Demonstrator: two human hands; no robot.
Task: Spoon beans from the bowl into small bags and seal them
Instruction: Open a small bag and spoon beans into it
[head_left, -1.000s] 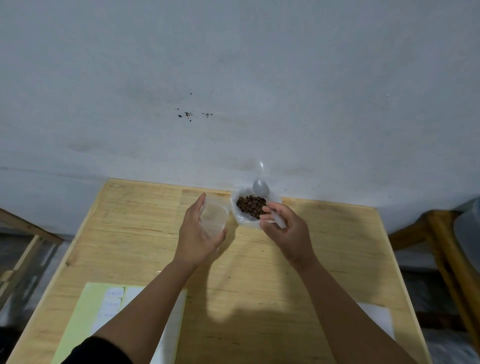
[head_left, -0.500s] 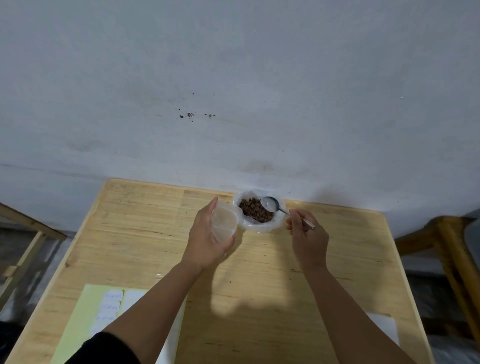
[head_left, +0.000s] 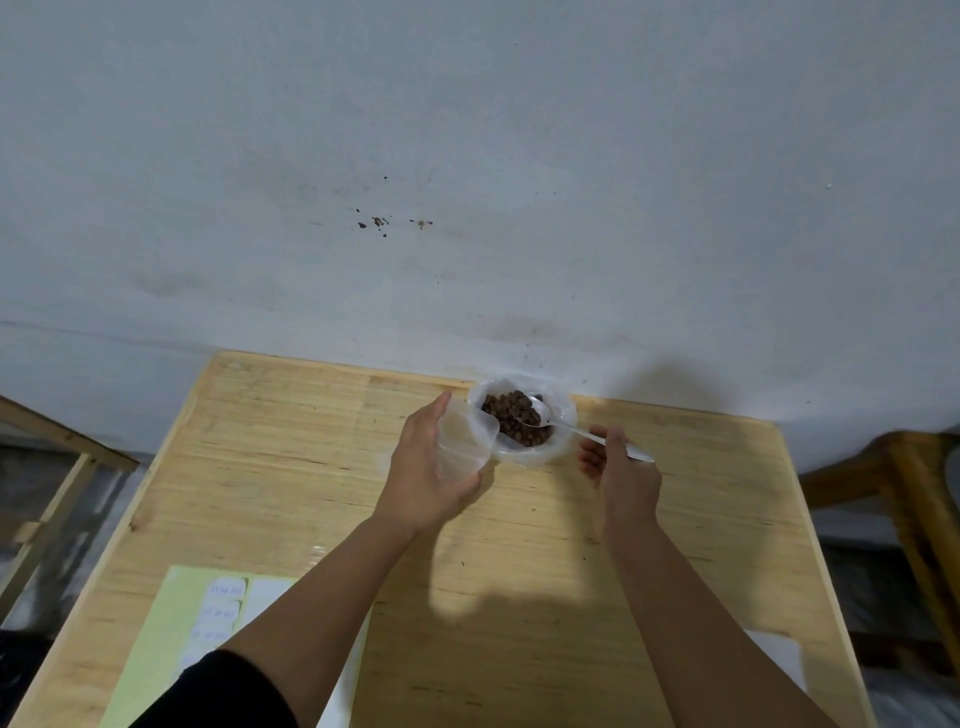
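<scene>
A white bowl (head_left: 561, 441) of dark brown beans (head_left: 506, 415) stands at the far edge of the wooden table (head_left: 519, 545), by the wall. My left hand (head_left: 423, 470) grips a small clear bag (head_left: 462, 441) with its mouth open, held right against the bowl's left rim. My right hand (head_left: 621, 470) pinches the handle of a metal spoon (head_left: 535, 413). The spoon's head lies in the beans on the right side of the bowl.
A yellow-green sheet with white labels (head_left: 208, 618) lies at the near left of the table. A white sheet (head_left: 774, 654) lies at the near right edge. Wooden frames stand on both sides, left (head_left: 52, 488) and right (head_left: 904, 493).
The spoon came down from above the bowl's far rim and now dips into the beans. My right hand shifted right, and my left hand brought the bag closer to the bowl.
</scene>
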